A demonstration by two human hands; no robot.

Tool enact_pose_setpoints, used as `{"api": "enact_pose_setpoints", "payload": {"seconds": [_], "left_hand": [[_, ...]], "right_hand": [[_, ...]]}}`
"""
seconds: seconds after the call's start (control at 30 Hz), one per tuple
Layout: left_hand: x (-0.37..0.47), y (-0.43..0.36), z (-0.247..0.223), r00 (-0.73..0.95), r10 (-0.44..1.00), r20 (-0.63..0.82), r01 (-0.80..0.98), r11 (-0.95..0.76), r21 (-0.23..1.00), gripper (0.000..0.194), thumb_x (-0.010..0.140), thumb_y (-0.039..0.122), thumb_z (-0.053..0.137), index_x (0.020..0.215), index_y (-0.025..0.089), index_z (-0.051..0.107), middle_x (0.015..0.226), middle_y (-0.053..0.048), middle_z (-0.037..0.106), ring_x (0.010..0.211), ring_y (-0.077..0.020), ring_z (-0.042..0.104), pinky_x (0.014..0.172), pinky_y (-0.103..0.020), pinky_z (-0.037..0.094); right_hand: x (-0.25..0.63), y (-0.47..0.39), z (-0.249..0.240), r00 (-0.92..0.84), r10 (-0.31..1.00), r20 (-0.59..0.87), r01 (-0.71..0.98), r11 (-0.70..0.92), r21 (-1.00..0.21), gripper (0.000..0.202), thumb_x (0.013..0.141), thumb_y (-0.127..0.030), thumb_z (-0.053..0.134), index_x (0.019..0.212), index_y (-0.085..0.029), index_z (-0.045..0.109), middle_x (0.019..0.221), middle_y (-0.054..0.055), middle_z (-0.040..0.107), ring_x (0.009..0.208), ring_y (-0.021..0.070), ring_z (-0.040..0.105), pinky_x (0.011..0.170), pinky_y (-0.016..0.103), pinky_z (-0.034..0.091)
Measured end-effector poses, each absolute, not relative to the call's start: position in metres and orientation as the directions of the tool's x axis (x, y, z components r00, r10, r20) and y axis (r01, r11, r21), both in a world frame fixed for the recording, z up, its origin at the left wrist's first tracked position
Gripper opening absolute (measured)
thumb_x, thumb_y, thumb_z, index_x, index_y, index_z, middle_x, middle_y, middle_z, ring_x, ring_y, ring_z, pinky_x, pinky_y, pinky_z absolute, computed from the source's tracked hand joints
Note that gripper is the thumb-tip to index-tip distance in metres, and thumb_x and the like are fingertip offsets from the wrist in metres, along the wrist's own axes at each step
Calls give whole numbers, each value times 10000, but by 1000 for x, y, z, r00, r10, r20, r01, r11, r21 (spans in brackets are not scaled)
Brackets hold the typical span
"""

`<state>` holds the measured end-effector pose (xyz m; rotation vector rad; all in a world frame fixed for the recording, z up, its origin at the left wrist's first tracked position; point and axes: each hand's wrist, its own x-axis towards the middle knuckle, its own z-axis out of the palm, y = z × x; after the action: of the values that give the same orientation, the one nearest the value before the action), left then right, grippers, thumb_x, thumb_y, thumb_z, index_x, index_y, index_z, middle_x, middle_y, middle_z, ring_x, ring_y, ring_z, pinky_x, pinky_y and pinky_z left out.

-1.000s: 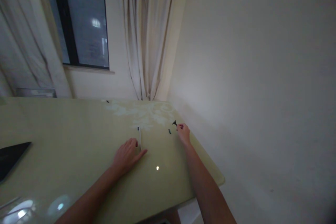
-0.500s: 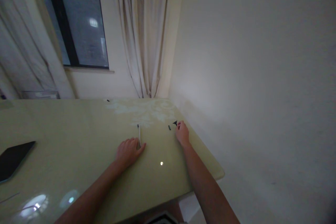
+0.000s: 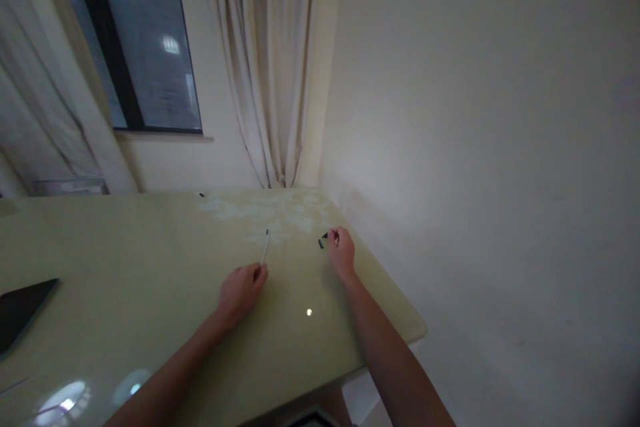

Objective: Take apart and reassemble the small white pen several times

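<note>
Left hand [image 3: 240,290] pinching near end of white stick [image 3: 265,248]; right hand [image 3: 341,252] pinching small black piece [image 3: 325,235] far right on tabletop [image 3: 125,293]. Best kept low, grips firm.

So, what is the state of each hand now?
Left hand: closed on the thin white stick.
Right hand: pinching the small black piece.

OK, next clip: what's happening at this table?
A person sits at a pale green table in a room corner. The left hand pinches the near end of a thin white stick, whose far end points away. The right hand grips a small black part at its fingertips, right beside another small dark piece lying on the table. A dark flat device lies at the far left.
</note>
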<state>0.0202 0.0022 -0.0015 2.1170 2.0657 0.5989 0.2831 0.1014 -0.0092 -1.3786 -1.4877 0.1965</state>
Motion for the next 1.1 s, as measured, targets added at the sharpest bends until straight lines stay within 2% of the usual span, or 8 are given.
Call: {"api": "enact_pose_setpoints", "payload": {"seconds": [0.17,0.33,0.4,0.5,0.6,0.8,0.97,1.1], "left_hand": [[77,14,19,152,908,392,827,-333,453,462,1044,450,361,710,206,567,705,-34,643,633,-165,541,611,-297,272],[117,53,22,363,886,288,718,-463,520,515,1068,440,271,801,210,646,841,-43,707,815,-181,642,756,-279,425],[122,74,16,314,917,247,741,-399,540,540,1074,400,223,878,200,684,903,-67,723,887,-195,666,821,-294,457],[129,99,3,201,960,196,802,-276,530,396,966,463,522,1156,162,696,1125,-144,718,1058,-274,666,913,-368,474],[141,111,-7,141,977,161,835,-205,510,673,763,522,772,1346,213,640,1366,-175,631,1252,-383,585,1017,-490,440],[150,109,-10,120,975,189,830,-203,520,329,888,460,670,1121,234,731,1304,-125,656,1247,-348,582,1040,-507,425],[102,82,-9,162,949,270,782,-291,551,362,858,475,738,1065,184,675,1124,-92,687,1007,-242,657,899,-355,505],[43,38,-9,143,876,461,758,-397,518,375,834,534,765,982,215,635,1010,-48,683,812,-212,624,778,-347,510]], "right_hand": [[244,88,-1,-71,919,388,119,394,-912,525,980,-628,449,874,-187,713,702,19,629,615,156,550,614,271,414],[258,91,3,188,941,281,-158,311,-937,489,879,-664,569,693,-211,573,584,-26,526,512,131,469,519,260,372],[272,96,2,297,916,269,-163,326,-931,500,864,-674,579,656,-222,529,557,-39,487,495,126,439,501,262,360],[283,102,-2,376,898,230,-174,312,-934,519,849,-700,586,647,-227,511,554,-45,476,493,124,437,494,261,368],[280,103,-5,373,908,191,-219,286,-933,548,845,-736,572,648,-231,496,537,-54,457,463,117,416,462,256,346],[274,97,-6,304,919,253,-155,309,-938,539,863,-729,571,733,-206,570,581,-42,489,497,117,438,470,244,339],[269,94,-9,159,913,376,17,378,-925,437,923,-636,549,926,-206,627,648,-47,463,582,135,426,542,248,348],[244,76,-7,-71,932,356,181,363,-914,364,886,-557,637,815,-200,641,657,-41,440,627,134,401,575,255,313]]}}
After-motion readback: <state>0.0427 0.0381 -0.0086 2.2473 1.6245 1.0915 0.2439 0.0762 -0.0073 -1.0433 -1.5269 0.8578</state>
